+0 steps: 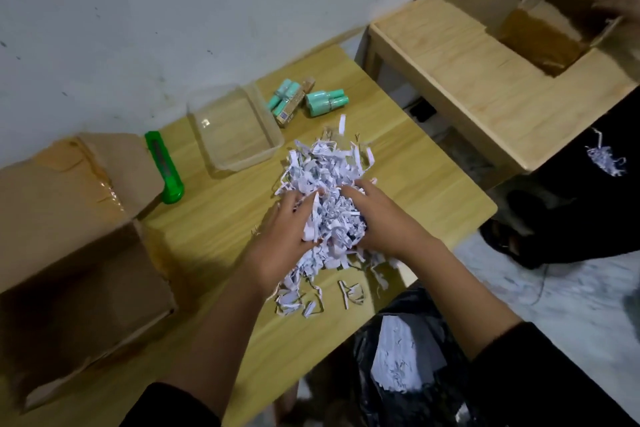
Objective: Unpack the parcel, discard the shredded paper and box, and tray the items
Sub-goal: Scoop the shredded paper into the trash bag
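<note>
Locate black bag (433,308) below near worktop (214,253) edge, on right-hand side. Note shredded paper (329,166) heaped mid-worktop, cupped between left hand (280,236) and right hand (384,218), fingers of both curled into heap. Probable next move: sweep toward body and rightward, leading with right hand, nearer bag.

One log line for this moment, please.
step: gather shredded paper | left hand: grips paper | right hand: grips paper | teal bottles: beside clear tray

Plain packing room: scuffed wall (173,10), wooden tables (433,184), cardboard boxes (69,218).
</note>
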`<state>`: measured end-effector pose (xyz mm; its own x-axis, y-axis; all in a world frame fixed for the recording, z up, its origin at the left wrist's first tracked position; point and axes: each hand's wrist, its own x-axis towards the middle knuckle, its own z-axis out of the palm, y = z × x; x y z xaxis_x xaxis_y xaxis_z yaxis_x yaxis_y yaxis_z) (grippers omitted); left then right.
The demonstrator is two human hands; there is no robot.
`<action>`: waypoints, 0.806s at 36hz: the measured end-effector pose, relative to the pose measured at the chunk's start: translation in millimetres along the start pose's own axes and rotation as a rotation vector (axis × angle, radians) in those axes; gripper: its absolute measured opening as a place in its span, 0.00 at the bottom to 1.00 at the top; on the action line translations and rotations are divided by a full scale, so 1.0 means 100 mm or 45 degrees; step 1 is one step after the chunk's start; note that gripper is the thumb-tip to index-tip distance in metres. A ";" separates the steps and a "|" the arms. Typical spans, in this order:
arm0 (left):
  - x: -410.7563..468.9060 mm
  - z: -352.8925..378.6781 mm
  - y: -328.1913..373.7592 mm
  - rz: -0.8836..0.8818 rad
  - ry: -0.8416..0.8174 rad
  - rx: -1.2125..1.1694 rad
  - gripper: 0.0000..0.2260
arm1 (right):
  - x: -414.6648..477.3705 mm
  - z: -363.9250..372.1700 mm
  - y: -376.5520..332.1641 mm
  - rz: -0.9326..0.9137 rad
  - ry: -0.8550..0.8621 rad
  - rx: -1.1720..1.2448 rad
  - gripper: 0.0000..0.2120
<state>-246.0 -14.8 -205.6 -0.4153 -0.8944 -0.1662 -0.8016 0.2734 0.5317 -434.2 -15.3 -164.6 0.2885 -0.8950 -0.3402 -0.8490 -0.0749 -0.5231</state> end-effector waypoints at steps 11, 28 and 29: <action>-0.16 -0.27 0.30 0.213 -0.047 0.098 0.23 | -0.53 -0.08 -0.29 0.130 0.249 -0.032 0.28; -0.18 -0.58 2.88 0.742 -0.288 0.066 0.28 | -2.77 -1.43 -0.01 0.585 0.744 0.049 0.23; -0.22 -0.47 2.96 0.765 -0.312 0.070 0.27 | -2.90 -1.37 0.05 0.605 0.750 0.076 0.23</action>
<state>-453.4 69.0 -5.5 -0.8789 -0.4751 -0.0417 -0.4176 0.7243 0.5487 -582.6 183.2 38.6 -0.4009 -0.9131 -0.0744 -0.7927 0.3865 -0.4714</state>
